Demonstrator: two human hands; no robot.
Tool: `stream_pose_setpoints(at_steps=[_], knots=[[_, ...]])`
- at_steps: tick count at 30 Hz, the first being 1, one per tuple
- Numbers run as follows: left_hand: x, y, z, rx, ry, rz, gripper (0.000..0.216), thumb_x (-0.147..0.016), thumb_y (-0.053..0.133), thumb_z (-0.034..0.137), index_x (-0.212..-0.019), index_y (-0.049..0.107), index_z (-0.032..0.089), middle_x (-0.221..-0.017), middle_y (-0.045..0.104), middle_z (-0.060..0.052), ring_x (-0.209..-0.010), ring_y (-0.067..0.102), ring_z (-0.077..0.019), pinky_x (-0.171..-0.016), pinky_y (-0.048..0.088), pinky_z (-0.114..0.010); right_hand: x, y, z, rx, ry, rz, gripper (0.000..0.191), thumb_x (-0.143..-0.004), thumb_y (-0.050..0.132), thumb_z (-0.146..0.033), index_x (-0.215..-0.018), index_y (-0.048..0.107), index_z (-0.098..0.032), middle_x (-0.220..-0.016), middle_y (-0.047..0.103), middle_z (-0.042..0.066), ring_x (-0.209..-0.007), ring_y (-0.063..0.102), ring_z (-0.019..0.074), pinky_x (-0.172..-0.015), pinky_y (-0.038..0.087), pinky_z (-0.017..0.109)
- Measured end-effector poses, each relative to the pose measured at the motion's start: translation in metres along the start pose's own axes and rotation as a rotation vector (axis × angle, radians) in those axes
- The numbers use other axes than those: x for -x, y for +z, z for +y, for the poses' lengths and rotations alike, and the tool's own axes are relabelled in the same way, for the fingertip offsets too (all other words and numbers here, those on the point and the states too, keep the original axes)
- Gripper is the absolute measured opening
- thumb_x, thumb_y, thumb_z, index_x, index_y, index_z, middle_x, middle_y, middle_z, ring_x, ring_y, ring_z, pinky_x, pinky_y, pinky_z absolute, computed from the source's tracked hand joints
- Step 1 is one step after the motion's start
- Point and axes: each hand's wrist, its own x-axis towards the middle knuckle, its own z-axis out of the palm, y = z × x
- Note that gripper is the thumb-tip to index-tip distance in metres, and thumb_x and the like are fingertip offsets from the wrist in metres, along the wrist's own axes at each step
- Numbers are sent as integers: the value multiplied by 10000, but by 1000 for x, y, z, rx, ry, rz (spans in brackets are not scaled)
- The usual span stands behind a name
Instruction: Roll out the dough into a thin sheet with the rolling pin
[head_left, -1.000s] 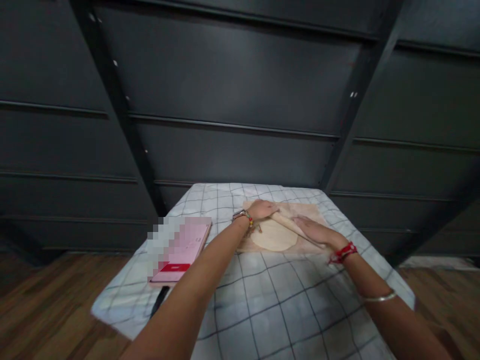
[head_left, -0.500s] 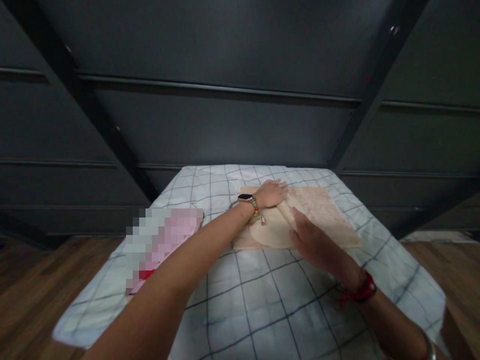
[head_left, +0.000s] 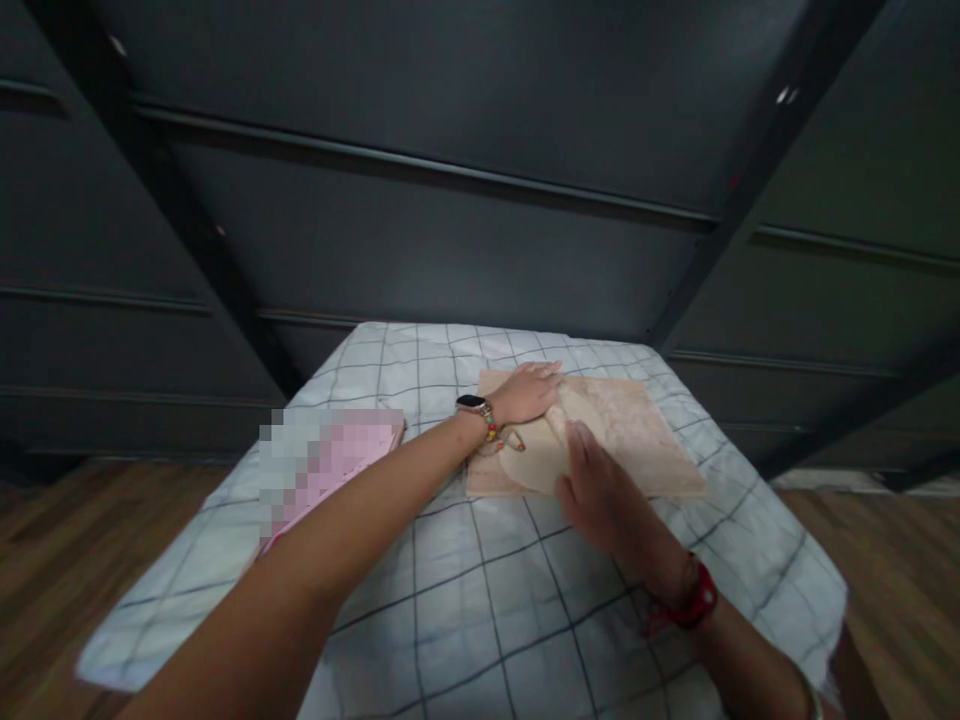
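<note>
A pale rolling pin (head_left: 558, 424) lies at a slant across a thin round sheet of dough (head_left: 531, 466), with dough showing on both sides of it. My left hand (head_left: 527, 391) is on the pin's far end, fingers reaching forward over it. At the near end, my right hand (head_left: 596, 488) holds the pin from above, its thumb toward the left. Both hands cover the pin's ends. Beneath the dough is a light wooden-looking board (head_left: 660, 455) with a floury, mottled surface.
A white checked cloth (head_left: 450, 600) covers the table. On the left lies a pink flat item (head_left: 349, 450), partly blurred out and partly behind my left forearm. Dark panels (head_left: 450, 240) with metal rails rise behind the table. Wooden floor (head_left: 67, 540) shows at the sides.
Both hands and the rolling pin have shifted slightly left over the dough. More dough shows to the right of the pin. The camera view has tilted a little.
</note>
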Motion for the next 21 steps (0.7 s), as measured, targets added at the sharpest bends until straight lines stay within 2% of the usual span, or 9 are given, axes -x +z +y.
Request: stream_pose_setpoints(at_steps=[5, 8, 13, 17, 19, 21], knots=[[12, -5, -1, 25, -18, 24, 428, -961, 263, 239, -1289, 495, 90, -1454, 411, -143, -1334, 375, -199, -1085, 249, -330, -2, -4, -16, 81, 33, -27, 559, -796, 400, -133, -1318, 369, 63, -1291, 471, 336, -1208, 485, 366, -929, 496, 505], [21, -7, -2, 32, -28, 38, 436, -958, 262, 235, -1314, 475, 100, -1437, 441, -126, -1341, 361, -188, -1089, 246, -326, -5, -8, -16, 79, 25, -40, 550, -789, 413, -126, -1301, 408, 74, -1290, 481, 329, -1221, 481, 354, -963, 482, 481], [27, -13, 1, 11, -59, 64, 441, -961, 246, 241, -1293, 509, 116, -1374, 506, -139, -1239, 474, -216, -1051, 306, -382, -8, -6, 13, -40, -12, -76, 516, -795, 376, -83, -1292, 459, 27, -1218, 577, 255, -1149, 562, 276, -972, 498, 403], [30, -25, 10, -43, -108, 22, 410, -938, 278, 225, -1092, 618, 56, -1152, 629, -182, -1036, 585, -244, -962, 392, -406, -14, -12, 37, -96, -45, -172, 495, -829, 398, -123, -1314, 480, -63, -1168, 627, 186, -1120, 588, 248, -954, 508, 397], [36, -32, 16, -70, -127, -13, 401, -934, 288, 222, -1035, 632, 44, -1080, 650, -185, -1032, 584, -247, -949, 404, -395, -18, -24, 44, -128, -91, -231, 493, -839, 409, -133, -1325, 483, -101, -1173, 636, 157, -1114, 593, 239, -956, 501, 414], [47, -38, 22, -98, -118, -21, 402, -937, 290, 226, -1050, 631, 48, -1149, 631, -183, -1131, 542, -250, -995, 374, -382, -19, -38, 48, -168, -158, -270, 495, -846, 426, -132, -1338, 476, -112, -1202, 629, 152, -1110, 599, 231, -961, 494, 419]])
